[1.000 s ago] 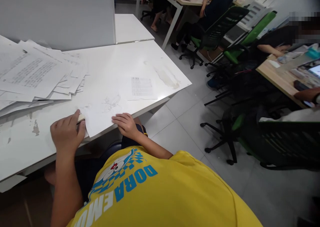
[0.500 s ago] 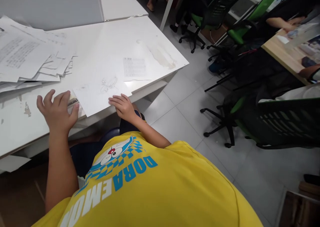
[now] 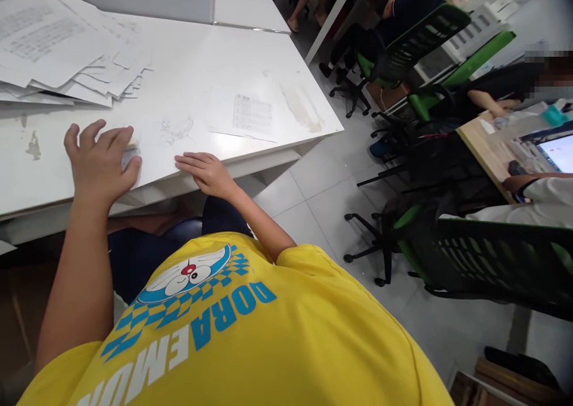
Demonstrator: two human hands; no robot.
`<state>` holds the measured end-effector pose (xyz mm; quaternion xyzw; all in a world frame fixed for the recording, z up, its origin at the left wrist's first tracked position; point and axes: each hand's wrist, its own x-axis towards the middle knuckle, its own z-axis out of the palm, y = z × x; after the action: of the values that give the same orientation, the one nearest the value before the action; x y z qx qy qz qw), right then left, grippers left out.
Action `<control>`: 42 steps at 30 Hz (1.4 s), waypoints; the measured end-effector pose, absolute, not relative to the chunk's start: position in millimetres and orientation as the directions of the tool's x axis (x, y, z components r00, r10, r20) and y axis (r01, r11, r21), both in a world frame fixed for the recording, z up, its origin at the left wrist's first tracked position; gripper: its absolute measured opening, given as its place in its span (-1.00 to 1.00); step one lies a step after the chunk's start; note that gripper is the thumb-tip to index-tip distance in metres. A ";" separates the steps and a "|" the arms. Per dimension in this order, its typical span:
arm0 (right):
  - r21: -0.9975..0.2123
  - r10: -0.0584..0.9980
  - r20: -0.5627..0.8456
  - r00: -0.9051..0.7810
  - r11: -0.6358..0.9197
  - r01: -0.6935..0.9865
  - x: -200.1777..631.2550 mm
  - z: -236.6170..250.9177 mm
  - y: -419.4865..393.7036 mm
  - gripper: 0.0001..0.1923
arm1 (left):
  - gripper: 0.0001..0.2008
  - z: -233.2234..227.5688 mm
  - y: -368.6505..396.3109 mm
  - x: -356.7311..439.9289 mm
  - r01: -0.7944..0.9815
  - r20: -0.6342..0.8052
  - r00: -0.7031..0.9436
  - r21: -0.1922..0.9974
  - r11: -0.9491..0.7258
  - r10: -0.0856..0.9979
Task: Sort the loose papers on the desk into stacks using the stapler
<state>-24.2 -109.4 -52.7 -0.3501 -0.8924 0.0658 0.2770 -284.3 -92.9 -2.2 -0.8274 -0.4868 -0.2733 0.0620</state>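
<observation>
Sheet w/ pencil sketch [image 3: 179, 140] lies flat at near edge of white worktop [image 3: 215, 65], sketch marks approx. mid-sheet. Left hand [image 3: 101, 164] rests at sheet's left edge, fingers spread and loosely curled, palm down. A small pale object [image 3: 131, 150] sits under its fingertips, pressed to the worktop; cannot tell what it is, and cannot tell whether the fingers grip it or only cover it. Right hand [image 3: 206, 172] lies flat on sheet's near-right corner, fingers extended and together, holding nothing, pinning paper down.

Just right of sketch sheet: a printed sheet [image 3: 250, 114] w/ small block of text, flat, overlapping or touching the sketch sheet. Far left: untidy stack of printed papers [image 3: 58, 48], edges fanned, well apart from both hands. Worktop surface shows chipped patches near left [image 3: 32, 145] and a brownish stain [image 3: 304, 107] toward right corner.

Person wears yellow T-shirt [image 3: 250, 334] w/ blue print. Beyond worktop: grey tiled floor [image 3: 322, 197], green-and-black office chairs [image 3: 416, 42], other people seated at a wooden desk [image 3: 483, 143] at right w/ a lit screen [image 3: 557, 152].
</observation>
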 end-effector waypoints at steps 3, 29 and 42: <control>-0.336 0.689 0.446 -0.570 0.720 0.608 -28.3 -51.0 -113.5 -0.46 | -0.38 -1.3 -97.2 -283.9 0.848 0.496 0.363 0.176 -0.500 0.789; -0.292 0.763 0.412 -0.498 0.628 0.722 -52.5 -44.3 -121.2 -0.45 | -0.46 0.9 -102.7 -292.1 0.906 0.446 0.190 0.263 -0.331 0.875; -0.332 0.734 0.475 -0.485 0.660 0.673 -46.5 -43.3 -125.4 -0.50 | -0.40 3.4 -100.6 -292.5 0.918 0.437 0.199 0.231 -0.323 0.877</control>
<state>-46.5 -125.4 -43.3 -0.4091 -0.8603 0.0505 0.3001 -292.5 -100.6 3.4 -0.7731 -0.5805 -0.2525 0.0404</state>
